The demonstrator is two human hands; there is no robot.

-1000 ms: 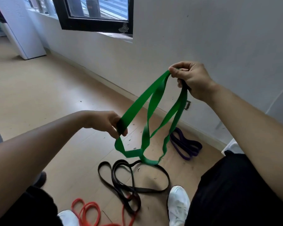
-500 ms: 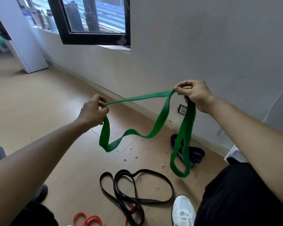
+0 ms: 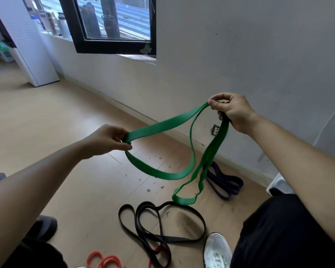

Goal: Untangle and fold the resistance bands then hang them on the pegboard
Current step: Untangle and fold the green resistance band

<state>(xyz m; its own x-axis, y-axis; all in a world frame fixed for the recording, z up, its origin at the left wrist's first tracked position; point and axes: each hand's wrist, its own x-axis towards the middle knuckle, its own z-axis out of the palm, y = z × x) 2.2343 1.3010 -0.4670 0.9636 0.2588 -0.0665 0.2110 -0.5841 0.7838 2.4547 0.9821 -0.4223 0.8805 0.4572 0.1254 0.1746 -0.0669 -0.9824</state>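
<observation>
A: Above the black band (image 3: 174, 239), what changed?
B: Left hand (image 3: 104, 141) and right hand (image 3: 234, 113), both pinching the green band (image 3: 162, 123), drew it apart; one twisted loop still hangs, unfolded.

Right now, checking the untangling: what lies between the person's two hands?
Head view: only the flat green rubber resistance band, pinched by left hand and right hand, spans the gap.

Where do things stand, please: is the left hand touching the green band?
Touching. The head view shows the left hand pinching the green band between thumb and fingers, with the band bending round at that pinch.
</observation>
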